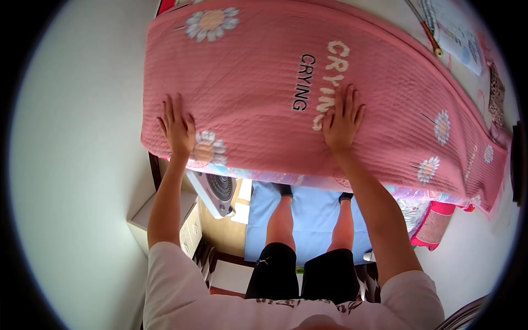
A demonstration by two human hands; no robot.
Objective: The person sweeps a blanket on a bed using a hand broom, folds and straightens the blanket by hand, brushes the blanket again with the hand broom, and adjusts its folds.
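A pink quilted bedspread [253,93] with white daisies and the word "CRYING" lies spread over a bed in front of me. My left hand [178,129] rests flat on its left part, fingers spread, just beside a daisy print. Further right, my right hand [344,118] presses flat on the cloth beside the white lettering, fingers stretched out. Neither hand grips anything. Shallow wrinkles run across the cloth between the hands. Below the near edge, a strip of patterned lilac bedding [286,177] shows.
A blue mat [313,220] lies on the floor under my feet. Left of it are a white fan-like appliance [212,192] and a white drawer cabinet [190,225]. A stick with a brown handle [430,38] lies beyond the bedspread. A pink rolled item [434,224] stands at right.
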